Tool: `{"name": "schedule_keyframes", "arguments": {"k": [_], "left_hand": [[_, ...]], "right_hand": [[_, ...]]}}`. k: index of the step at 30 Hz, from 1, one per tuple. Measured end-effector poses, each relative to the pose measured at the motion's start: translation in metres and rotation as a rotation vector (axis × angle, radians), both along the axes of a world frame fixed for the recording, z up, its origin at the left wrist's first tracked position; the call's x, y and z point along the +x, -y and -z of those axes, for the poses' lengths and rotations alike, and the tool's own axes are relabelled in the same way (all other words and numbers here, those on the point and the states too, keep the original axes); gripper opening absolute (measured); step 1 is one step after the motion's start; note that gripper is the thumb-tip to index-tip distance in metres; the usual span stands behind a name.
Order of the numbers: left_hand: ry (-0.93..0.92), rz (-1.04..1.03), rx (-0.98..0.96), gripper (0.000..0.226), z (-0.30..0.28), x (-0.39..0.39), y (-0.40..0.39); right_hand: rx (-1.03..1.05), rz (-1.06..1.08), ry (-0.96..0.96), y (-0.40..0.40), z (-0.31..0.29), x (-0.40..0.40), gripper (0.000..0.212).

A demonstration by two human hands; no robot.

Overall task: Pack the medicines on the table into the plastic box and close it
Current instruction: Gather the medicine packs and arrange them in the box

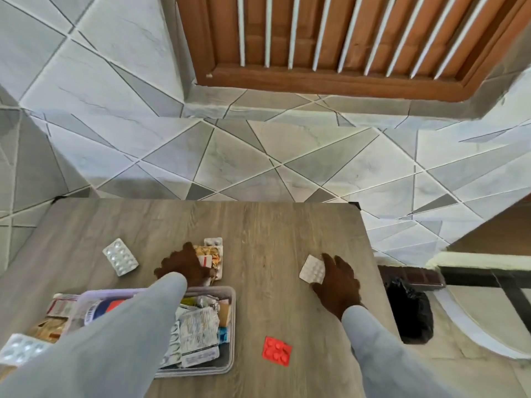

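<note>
Now the fingertips of the right hand are seen pinched on a small white blister strip of tablets, its edge gripped at the right side of the grey wood-grain table; whether it is lifted clear or resting on the surface cannot be told. Over on the other side, the fingers of the left hand are curled down onto a loose pile of foil and printed sachets just beyond the box; the pile appears to be gathered, though a firm grasp cannot be confirmed. From there the grey sleeves are stretched back toward the camera, the left one laid across the clear rectangular plastic box, which is open and already well filled with strips and packets. The job is judged to be somewhere past halfway. Left outside are a silver blister pack lying apart to the left, a red square blister strip beside the box's right wall, another silver strip at the near left edge, and some cartons at the box's left. No lid is made out, so the closing is not yet done.
</note>
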State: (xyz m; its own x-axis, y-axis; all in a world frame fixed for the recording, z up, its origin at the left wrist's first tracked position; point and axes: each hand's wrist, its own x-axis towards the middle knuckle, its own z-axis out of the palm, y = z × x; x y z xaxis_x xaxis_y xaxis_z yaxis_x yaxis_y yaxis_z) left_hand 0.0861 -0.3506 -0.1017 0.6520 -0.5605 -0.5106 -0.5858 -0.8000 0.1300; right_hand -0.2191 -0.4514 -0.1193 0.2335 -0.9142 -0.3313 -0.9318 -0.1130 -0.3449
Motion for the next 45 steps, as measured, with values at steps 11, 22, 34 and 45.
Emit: {"name": "schedule_keyframes", "arguments": {"k": [11,22,34,45], "left_hand": [[-0.193,-0.068,-0.302,0.067,0.011,0.007,0.012],[-0.362,-0.12,-0.658,0.037,-0.018,0.067,-0.03],[-0.539,-0.06,-0.723,0.044,-0.018,0.05,-0.16],[-0.455,0.071,-0.589,0.074,-0.012,0.042,-0.175]], "right_hand": [[0.117,-0.024,0.1,0.012,0.008,0.052,0.034],[0.101,0.196,0.543,-0.03,-0.039,0.078,0.007],[0.045,0.239,0.474,-0.19,-0.045,0.145,0.019],[-0.175,-0.173,-0.098,-0.218,-0.045,0.14,0.033]]}}
